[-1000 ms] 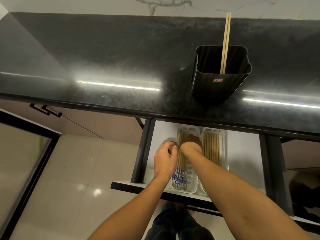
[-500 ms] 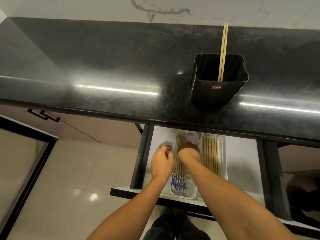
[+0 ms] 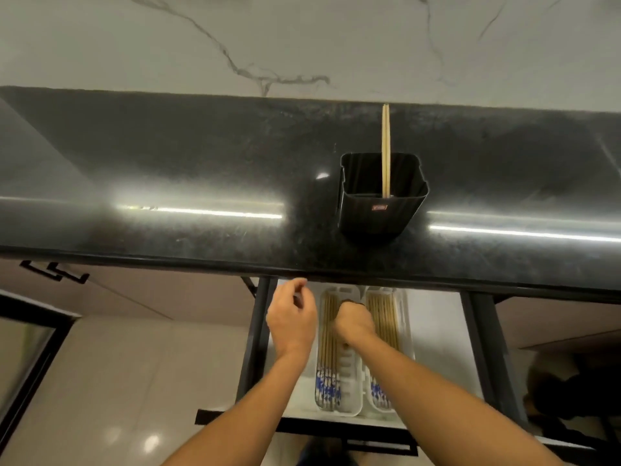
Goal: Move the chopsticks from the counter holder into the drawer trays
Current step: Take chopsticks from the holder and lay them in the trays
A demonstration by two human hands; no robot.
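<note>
Change: left hand (image 3: 293, 322) has lifted off the left tray (image 3: 339, 375) toward the desk (image 3: 201, 169) edge.
Left grip: fingers loosely curled, holding nothing.
Right hand (image 3: 354, 322): fisted over the chopsticks (image 3: 327, 344); grip cannot be told.
Holder (image 3: 379, 196): one pair (image 3: 385, 149) upright.

Holder (image 3: 379, 210): black, squarish, upright on dark counter, centre-right of frame.
Chopsticks in holder (image 3: 385, 149): two pale wooden sticks, upright, side by side.
Drawer trays (image 3: 342, 410): two white trays side by side, lower centre, holding brown chopsticks with blue-patterned ends.
</note>
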